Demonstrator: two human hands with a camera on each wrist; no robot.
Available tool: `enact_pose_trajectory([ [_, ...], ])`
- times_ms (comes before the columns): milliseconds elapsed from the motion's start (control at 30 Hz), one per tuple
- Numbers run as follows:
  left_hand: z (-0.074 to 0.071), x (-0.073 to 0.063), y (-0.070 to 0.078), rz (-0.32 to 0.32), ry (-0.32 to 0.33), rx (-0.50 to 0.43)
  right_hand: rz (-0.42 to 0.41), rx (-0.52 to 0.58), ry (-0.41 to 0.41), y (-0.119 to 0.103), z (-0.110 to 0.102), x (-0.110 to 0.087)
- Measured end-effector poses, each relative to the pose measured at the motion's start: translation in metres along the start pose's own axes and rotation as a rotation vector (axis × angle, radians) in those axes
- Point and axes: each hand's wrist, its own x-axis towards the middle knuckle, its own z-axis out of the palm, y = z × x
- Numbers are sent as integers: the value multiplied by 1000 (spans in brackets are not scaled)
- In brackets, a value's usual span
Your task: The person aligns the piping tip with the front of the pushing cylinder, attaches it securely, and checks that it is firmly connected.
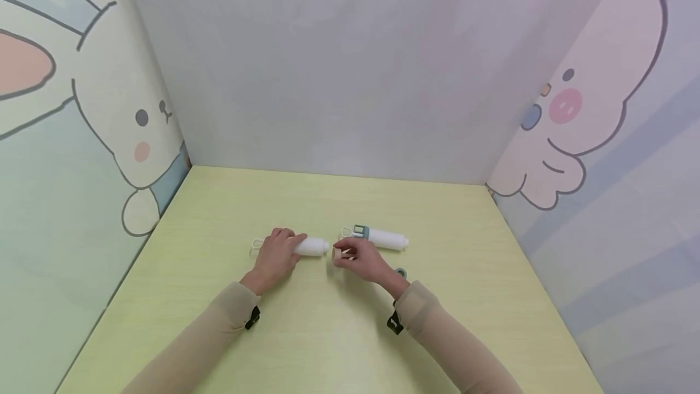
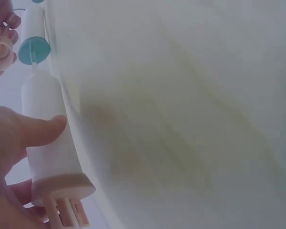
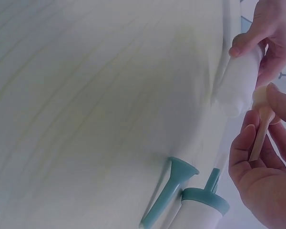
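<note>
My left hand [image 1: 276, 257] grips a white syringe-like tube [image 1: 312, 247] lying level, its narrow tip towards my right hand. In the left wrist view, the thumb lies along the white barrel [image 2: 47, 102] and a beige flanged end [image 2: 62, 188] shows below. My right hand [image 1: 367, 260] pinches a small beige piece [image 3: 261, 126] with a flared cup and a thin stem, the cup towards the tube's tip. Cup and tip look apart in the head view. A second white tube [image 1: 387, 239] with a teal end lies just beyond the right hand.
Beside the second tube lies a teal flared piece [image 3: 174, 183] with a long stem, mostly behind the right wrist in the head view. The pale yellow table [image 1: 328, 339] meets a grey back wall [image 1: 328, 78] and side walls printed with cartoon animals.
</note>
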Motion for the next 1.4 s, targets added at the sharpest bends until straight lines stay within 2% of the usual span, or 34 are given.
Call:
enact_pose_trajectory([
  [400,-8,-2,10,40,84,-29,-7,-25,18,4,-6,2],
  [767,-14,-4,18,70,119,-65,-24,-26,52,4,-15,2],
  [967,-15,-6,20,70,112,-57,-62,-48,37,7,-16,2],
  [1200,-12,-8,22,76,116,-33,-30,-10,22,8,-12,4],
  [1400,-15,-8,26,68,102,-37,-45,-14,26,7,-10,4],
])
